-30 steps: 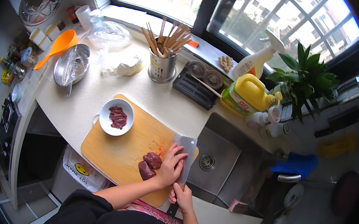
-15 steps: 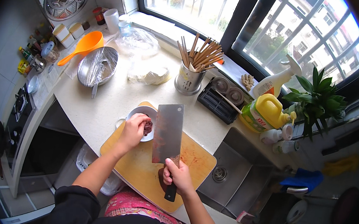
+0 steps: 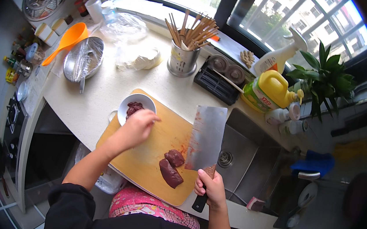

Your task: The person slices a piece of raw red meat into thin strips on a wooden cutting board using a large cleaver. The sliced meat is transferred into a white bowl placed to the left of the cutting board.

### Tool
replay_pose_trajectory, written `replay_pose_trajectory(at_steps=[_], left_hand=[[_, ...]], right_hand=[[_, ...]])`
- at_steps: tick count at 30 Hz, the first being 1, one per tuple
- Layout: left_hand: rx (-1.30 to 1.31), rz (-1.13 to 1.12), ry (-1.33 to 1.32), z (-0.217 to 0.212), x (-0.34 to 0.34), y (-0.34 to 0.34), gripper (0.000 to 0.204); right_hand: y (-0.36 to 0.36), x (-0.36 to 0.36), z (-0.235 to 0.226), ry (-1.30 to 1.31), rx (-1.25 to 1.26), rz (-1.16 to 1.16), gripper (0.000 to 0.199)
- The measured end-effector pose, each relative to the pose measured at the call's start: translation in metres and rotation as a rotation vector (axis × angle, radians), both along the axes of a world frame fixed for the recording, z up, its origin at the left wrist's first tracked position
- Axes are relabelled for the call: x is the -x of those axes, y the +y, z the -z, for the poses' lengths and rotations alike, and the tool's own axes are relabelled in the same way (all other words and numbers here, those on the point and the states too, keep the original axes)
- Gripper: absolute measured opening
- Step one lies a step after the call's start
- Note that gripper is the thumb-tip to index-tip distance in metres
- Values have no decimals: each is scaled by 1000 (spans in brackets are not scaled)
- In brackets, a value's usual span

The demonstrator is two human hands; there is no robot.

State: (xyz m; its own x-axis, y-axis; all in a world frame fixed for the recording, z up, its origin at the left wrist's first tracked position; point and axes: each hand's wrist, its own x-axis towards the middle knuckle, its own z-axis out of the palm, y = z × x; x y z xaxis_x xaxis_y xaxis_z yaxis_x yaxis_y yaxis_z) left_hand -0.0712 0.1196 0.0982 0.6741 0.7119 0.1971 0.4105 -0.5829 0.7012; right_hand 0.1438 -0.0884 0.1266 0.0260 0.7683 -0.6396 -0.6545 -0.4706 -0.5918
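Wooden cutting board (image 3: 153, 155) at centre frame on the pale counter (image 3: 100, 102), carrying two dark red pieces of meat (image 3: 171, 168) toward its lower right. Right hand (image 3: 210, 188), low and right of centre, grip closed around the dark handle of a cleaver (image 3: 206, 139), broad blade raised upright, smeared red, above the board's right edge and beside the steel sink (image 3: 249, 160). Left hand (image 3: 136, 127) just left of centre, fingers bunched together over the rim of a small white bowl (image 3: 136, 105) holding more dark meat at the board's upper left corner; cannot tell whether anything pinched. Farther up the frame: metal holder of chopsticks (image 3: 183, 57), orange ladle (image 3: 67, 41) over a foil-covered pan (image 3: 84, 58) at upper left, yellow bottle (image 3: 270, 89) and green plant (image 3: 324, 77) at upper right.
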Motion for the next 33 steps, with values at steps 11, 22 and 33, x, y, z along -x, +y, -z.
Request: replay_pose_trajectory(at_steps=[11, 22, 33], left_hand=[[125, 211, 430, 80, -57, -97, 31], [201, 339, 349, 67, -58, -96, 33], [33, 127, 79, 74, -71, -99, 23]], right_hand=[[-67, 1, 38, -329, 232, 53, 9], [-62, 17, 49, -1028, 252, -235, 39], [-75, 9, 66, -1039, 86, -203, 43]])
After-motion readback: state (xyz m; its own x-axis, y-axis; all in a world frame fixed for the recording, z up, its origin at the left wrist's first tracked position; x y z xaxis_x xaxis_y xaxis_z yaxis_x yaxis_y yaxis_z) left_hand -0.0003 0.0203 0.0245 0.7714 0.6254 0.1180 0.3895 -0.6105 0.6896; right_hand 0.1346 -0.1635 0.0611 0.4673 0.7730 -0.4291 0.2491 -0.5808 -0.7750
